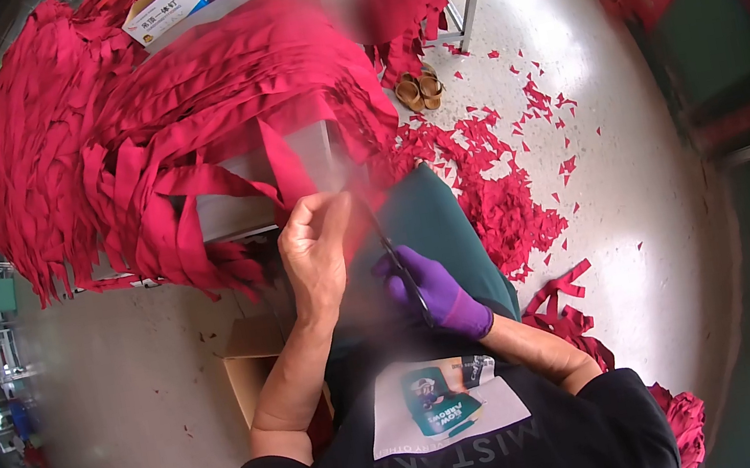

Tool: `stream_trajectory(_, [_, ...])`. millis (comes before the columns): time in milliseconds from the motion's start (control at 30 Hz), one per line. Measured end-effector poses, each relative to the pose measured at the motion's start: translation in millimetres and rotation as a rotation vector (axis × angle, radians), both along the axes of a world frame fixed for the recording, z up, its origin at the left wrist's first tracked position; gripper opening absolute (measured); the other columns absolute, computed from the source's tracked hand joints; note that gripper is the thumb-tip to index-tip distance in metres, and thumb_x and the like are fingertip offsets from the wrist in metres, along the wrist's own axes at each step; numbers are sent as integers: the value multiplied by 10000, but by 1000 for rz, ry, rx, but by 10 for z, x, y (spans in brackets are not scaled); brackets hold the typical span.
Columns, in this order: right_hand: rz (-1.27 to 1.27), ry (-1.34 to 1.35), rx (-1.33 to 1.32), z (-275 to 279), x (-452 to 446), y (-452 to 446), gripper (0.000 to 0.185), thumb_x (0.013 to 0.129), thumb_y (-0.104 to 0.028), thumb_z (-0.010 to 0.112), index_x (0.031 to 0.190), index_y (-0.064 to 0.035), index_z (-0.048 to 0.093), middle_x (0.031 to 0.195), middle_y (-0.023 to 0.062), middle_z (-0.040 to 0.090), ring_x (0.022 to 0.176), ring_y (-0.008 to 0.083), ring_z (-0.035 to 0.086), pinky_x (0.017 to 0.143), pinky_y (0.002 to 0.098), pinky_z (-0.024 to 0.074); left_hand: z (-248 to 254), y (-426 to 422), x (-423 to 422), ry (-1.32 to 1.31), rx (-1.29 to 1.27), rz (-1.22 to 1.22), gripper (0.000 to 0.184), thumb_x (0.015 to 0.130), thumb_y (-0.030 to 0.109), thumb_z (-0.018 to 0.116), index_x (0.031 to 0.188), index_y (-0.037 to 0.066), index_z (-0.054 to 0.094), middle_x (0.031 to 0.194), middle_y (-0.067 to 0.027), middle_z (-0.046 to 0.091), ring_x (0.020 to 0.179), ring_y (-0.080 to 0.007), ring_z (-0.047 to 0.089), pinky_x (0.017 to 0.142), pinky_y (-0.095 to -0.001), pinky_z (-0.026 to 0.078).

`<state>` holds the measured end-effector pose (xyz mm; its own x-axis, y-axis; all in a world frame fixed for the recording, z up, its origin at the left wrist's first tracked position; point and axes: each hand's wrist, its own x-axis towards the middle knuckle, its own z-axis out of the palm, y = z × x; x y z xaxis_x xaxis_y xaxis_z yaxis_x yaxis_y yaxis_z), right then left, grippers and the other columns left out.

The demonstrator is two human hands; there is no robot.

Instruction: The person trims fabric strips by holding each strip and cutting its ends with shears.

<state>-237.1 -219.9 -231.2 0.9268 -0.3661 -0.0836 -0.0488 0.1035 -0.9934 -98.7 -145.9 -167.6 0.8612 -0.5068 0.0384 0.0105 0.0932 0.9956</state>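
Left hand (312, 254) is bare, up at the front edge of the desk (235, 214), thumb and fingers pinched together on a red strip (286, 162). Strip runs down from the big heap of red strips (222, 91) on the desk to those fingers. Fingertip area is smeared, exact grip point not readable.

Right hand (434, 291) wears a purple glove, closed around dark scissors (412, 287). They tilt up toward the left hand, tips near the pinched cloth. Blades blurred; can't tell if they're apart or together, or touching the strip.

Heap drapes over the desk's left side and front. Behind it, a white carton (167, 9) with printed text, tilted.

Green cloth (442, 218) covers the lap, below and right of the strip. Right of that, a pile of red offcuts (513, 216) on the floor (645, 308), small triangles scattered around it. Brown sandals (420, 91) just beyond the pile. Open cardboard box (243, 380) on the floor, left of the person, partly behind the left forearm.
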Motion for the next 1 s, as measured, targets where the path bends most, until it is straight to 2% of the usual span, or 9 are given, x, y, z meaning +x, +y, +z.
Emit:
stream_trajectory(133, [-33, 0, 61, 48, -16, -11, 183, 871, -182, 644, 952, -40, 561, 684, 19, 536, 603, 79, 500, 567, 263, 416, -29, -16, -7, 6, 3, 1, 105, 889, 112, 654, 916, 13, 630, 798, 52, 595, 715, -6, 492, 643, -171, 404])
stream_trajectory(533, [-76, -56, 131, -111, -101, -16, 207, 846, -189, 693, 855, -28, 563, 593, -9, 498, 552, 57, 446, 516, 259, 392, -44, -67, -35, 0, 110, -15, 193, 897, 207, 659, 904, 17, 626, 775, 54, 572, 706, -12, 452, 649, -172, 369])
stream_trajectory(733, [-76, -69, 164, -84, -116, -48, 215, 863, -210, 673, 842, -29, 560, 586, -12, 483, 545, 52, 446, 503, 260, 386, -50, -104, -52, 22, 78, -48, 181, 892, 196, 665, 909, 20, 627, 783, 55, 567, 710, -13, 459, 672, -169, 381])
stream_trajectory(833, [-181, -97, 292, -127, -71, -33, 224, 895, -239, 628, 849, -29, 562, 592, -17, 469, 530, 57, 436, 496, 259, 379, -91, -82, -59, 81, 84, -68, 150, 890, 166, 664, 915, 23, 628, 805, 51, 575, 725, -15, 467, 681, -170, 385])
stream_trajectory(933, [-158, 48, 318, -66, -57, -166, 260, 922, -279, 575, 858, -28, 568, 622, -7, 491, 519, 77, 431, 496, 257, 368, -71, 57, 24, 139, 23, -61, 108, 892, 124, 651, 918, 22, 628, 825, 45, 583, 747, -18, 486, 687, -173, 396])
stream_trajectory(967, [-197, -23, 215, -171, 23, -170, 338, 927, -379, 558, 900, -43, 576, 674, 5, 546, 531, 98, 480, 501, 248, 385, 46, 88, 61, 79, 7, 13, 74, 897, 109, 628, 938, 48, 627, 797, 21, 611, 661, -61, 568, 647, -189, 461])
stream_trajectory(1000, [-188, 27, 395, -241, 42, -192, 365, 921, -413, 556, 918, -48, 575, 687, 9, 558, 541, 102, 497, 505, 247, 396, 129, 185, 172, -85, 41, 85, 82, 904, 135, 616, 941, 62, 621, 774, 9, 618, 626, -69, 572, 568, -178, 452])
